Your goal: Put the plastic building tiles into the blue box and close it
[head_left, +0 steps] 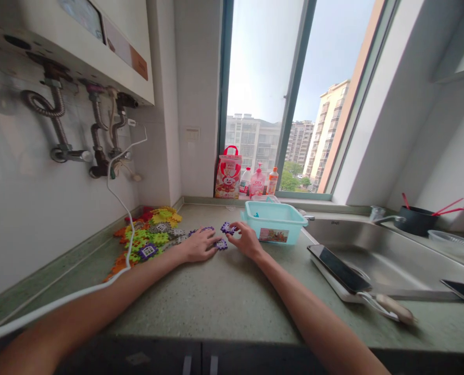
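Note:
In my right hand (247,241) a purple gear-shaped toy piece (227,228) with a pale window-like centre is pinched, raised slightly off the counter. My left hand (199,246) lies flat, palm down, with its fingers stretched over the counter. Close to those fingertips rests a second purple piece (221,244). More purple pieces (207,229) lie just behind the left hand and are partly covered by it. Left of that hand spreads a heap of gear-shaped pieces (159,238) in green, yellow, orange, red and grey.
A light-blue plastic tub (290,232) stands right of my hands. Beyond it is a steel sink (372,250), with a phone (339,268) on its near-left edge. A white cable (124,208) hangs across the left side. Bottles (257,183) and a red-and-white bag (228,177) stand by the window.

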Available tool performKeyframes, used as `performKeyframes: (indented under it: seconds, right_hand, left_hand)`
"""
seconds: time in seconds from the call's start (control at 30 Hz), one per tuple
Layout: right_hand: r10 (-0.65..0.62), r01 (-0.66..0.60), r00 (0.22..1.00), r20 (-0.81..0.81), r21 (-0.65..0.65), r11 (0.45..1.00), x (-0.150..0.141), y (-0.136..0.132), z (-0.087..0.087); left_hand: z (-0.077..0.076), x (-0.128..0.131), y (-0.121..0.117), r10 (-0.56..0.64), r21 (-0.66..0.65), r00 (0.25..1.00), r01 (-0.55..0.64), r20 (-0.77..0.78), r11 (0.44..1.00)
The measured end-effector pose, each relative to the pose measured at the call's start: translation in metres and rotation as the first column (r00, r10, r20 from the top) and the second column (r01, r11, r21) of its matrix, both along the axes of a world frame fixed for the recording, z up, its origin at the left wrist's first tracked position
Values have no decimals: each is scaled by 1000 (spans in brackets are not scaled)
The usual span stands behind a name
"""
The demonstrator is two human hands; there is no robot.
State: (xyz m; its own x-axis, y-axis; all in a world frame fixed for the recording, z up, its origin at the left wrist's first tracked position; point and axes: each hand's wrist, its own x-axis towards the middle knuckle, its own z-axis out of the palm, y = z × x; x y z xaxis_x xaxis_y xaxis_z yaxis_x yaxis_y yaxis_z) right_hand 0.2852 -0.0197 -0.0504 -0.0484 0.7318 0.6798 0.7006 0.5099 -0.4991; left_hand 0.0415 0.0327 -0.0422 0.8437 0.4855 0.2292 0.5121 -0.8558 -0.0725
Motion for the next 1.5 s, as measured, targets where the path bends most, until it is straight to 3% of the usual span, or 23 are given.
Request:
performKeyframes:
  seconds: [0.07, 0.37, 0.6, 1.0, 1.1, 1.2, 1.33, 1.5]
  right_hand:
    - [9, -9, 1000, -13, 9, 1000, 1, -1, 2]
    - [242, -229, 960, 137, -102, 968, 7, -16, 15]
    - [292, -187, 913, 284, -343, 920, 4, -22, 17]
    - [241, -142, 895, 375, -274, 951, -9, -32, 23]
    - [158, -127, 915, 371, -108, 986, -3, -34, 36]
    - [-41, 8, 964, 264, 124, 992, 19, -32, 52]
    - [-386, 359, 922, 19, 331, 873, 60, -30, 68]
    - [-635, 613, 773, -14, 273, 741, 100, -32, 72]
  left_hand:
    - [4, -4, -7, -53, -19, 998, 53, 29, 998]
    - [14, -29, -3, 1, -79, 1000, 1, 30, 997]
    - [19, -40, 1, 58, -137, 998, -54, 21, 989]
    - [16, -39, 0, 72, -154, 997, -69, 16, 986]
    - [17, -40, 0, 74, -157, 997, -71, 15, 985]
    - [16, -39, -1, 69, -161, 997, -66, 18, 985]
    - [16, -39, -1, 75, -163, 997, -70, 26, 984]
    - [15, -38, -1, 82, -170, 996, -76, 28, 983]
